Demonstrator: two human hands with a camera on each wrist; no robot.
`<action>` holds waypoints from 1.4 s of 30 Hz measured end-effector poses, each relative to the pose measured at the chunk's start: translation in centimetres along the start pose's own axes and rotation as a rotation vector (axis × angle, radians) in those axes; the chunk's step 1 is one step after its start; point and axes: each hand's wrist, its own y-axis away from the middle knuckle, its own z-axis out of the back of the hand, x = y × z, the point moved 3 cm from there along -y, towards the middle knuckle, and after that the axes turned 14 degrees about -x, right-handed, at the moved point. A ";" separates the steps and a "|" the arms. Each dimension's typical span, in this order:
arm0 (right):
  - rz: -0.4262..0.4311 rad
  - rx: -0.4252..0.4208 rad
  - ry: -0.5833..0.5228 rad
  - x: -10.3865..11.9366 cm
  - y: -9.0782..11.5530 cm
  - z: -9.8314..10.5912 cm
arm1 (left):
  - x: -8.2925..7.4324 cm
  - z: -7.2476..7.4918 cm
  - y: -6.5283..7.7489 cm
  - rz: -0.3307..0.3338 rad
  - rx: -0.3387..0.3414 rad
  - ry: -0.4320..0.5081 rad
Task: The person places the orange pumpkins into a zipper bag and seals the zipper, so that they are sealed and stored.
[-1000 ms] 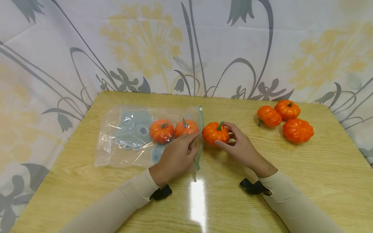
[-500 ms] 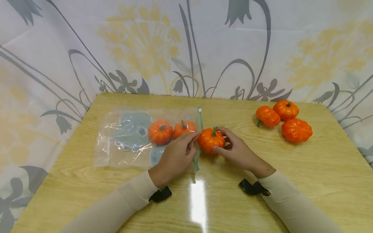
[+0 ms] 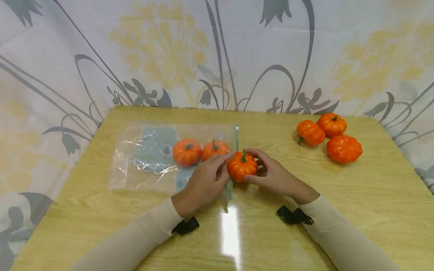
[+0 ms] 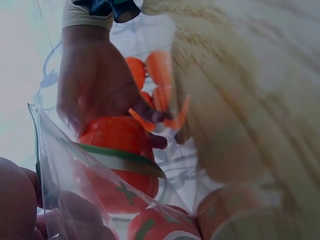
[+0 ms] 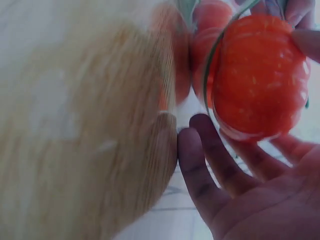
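The left hand (image 3: 206, 180) pinches the edge of the clear zip bag (image 3: 133, 177), the right hand (image 3: 276, 176) grips a toy pumpkin (image 3: 241, 169) at the bag's mouth, and it seems best to lift that edge and slide the toy pumpkin in slowly.

A pale wood-grain table (image 3: 383, 195) stands against a whitish patterned backdrop (image 3: 247, 45), with a bright streak of reflected light (image 3: 230, 233) gleaming on its near part. Large yellow flower heads (image 3: 159, 45) spread across the backdrop at left, centre-left and right, among thin, arching grey stems (image 3: 291, 81). Drooping grey bell flowers (image 3: 276, 9) hang near the top edge and lower down, and grey leafy sprigs (image 3: 144, 94) line the backdrop just above the table's far edge.
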 end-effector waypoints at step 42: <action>0.233 0.069 0.095 0.4 0.5 -0.9 | -0.7 -0.5 0.3 -0.057 0.033 0.084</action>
